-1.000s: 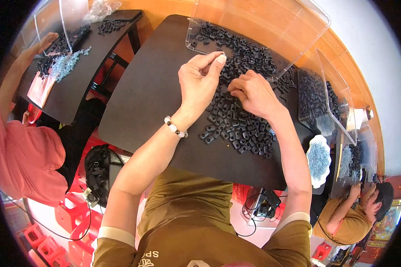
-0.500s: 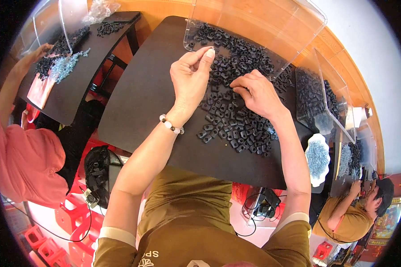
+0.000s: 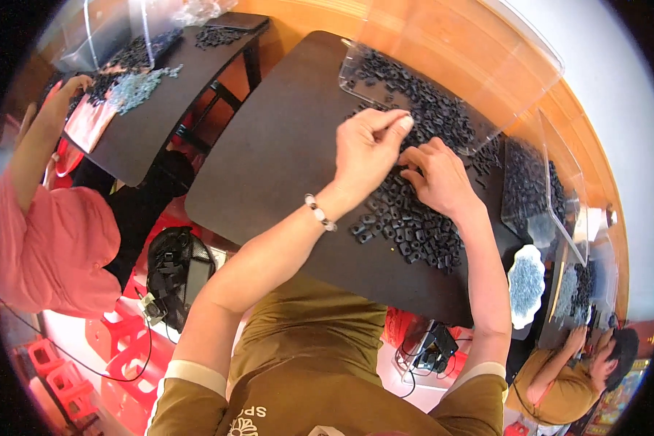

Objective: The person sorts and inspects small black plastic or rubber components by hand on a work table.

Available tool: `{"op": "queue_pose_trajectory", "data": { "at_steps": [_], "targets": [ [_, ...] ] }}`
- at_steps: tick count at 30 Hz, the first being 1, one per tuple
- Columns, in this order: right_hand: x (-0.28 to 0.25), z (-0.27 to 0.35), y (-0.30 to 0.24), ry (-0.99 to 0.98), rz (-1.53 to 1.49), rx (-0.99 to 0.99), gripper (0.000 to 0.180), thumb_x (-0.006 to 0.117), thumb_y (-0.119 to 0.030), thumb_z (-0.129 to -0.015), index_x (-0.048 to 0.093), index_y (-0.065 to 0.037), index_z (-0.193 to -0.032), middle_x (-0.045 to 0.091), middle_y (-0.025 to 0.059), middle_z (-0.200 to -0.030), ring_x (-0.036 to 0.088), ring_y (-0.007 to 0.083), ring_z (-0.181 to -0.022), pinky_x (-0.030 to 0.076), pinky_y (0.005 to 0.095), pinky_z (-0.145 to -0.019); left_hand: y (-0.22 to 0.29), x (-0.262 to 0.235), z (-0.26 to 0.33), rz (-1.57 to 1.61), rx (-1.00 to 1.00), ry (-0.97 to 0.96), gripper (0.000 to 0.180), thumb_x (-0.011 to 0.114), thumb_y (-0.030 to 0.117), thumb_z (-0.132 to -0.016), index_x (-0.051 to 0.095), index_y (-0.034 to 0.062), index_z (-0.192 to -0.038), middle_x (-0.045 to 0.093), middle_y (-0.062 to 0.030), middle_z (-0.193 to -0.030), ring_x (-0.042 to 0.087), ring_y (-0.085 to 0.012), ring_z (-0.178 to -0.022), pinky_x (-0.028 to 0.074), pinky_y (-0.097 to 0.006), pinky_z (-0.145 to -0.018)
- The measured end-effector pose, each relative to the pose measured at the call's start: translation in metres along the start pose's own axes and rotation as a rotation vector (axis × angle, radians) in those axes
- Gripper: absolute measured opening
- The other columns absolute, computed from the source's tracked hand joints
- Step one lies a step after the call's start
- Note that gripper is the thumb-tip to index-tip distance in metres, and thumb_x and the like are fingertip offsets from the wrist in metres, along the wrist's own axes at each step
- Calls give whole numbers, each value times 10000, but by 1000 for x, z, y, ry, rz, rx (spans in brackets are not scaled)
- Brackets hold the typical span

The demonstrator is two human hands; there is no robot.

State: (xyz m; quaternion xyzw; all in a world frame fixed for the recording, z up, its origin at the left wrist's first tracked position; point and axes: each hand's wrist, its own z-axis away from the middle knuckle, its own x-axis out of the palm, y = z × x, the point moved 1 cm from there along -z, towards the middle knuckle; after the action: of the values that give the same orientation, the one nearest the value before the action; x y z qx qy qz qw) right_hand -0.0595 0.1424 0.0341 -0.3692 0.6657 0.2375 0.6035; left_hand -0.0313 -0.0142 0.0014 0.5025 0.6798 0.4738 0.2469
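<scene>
My left hand (image 3: 370,147) is raised above the heap, thumb and forefinger pinched together. Whatever lies between those fingertips is too small to name. Beside it, my right hand (image 3: 440,178) reaches into a heap of small black plastic parts (image 3: 407,229), its fingers curled down at the parts. Its fingertips are partly hidden, and I cannot make out what they hold. The black parts have holes in them and lie loose on the dark table (image 3: 261,145). Behind my hands they spread back to a clear plastic bin (image 3: 479,65).
At right stand a second clear bin (image 3: 534,182) of black parts and a white scalloped dish (image 3: 517,312) of small silvery pieces. A co-worker in pink (image 3: 58,247) sits at another table on the left; another in brown (image 3: 559,381) works at the lower right.
The view has shifted, so the table sits lower and further right. My left hand has come down and closer to my right hand, still pinched. My right hand stays at the heap.
</scene>
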Motion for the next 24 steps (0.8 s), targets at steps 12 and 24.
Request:
{"op": "queue_pose_trajectory", "data": {
  "at_steps": [12,24],
  "targets": [
    [-13,16,-10,177,-140,108,190,697,-49,-781,641,-75,-961,630,56,-801,594,267,-838,498,374,-719,5,3,9,-28,-37,-83,158,727,129,-860,739,20,-973,644,-45,-737,533,-81,-616,432,-258,-556],
    [-3,43,8,362,-519,340,115,692,-84,-880,667,-25,-975,640,25,-840,584,85,-726,471,234,-692,6,2,10,-28,6,-96,157,729,139,-833,737,17,-933,632,-107,-693,558,-174,-557,450,-319,-543]
  ]
}}
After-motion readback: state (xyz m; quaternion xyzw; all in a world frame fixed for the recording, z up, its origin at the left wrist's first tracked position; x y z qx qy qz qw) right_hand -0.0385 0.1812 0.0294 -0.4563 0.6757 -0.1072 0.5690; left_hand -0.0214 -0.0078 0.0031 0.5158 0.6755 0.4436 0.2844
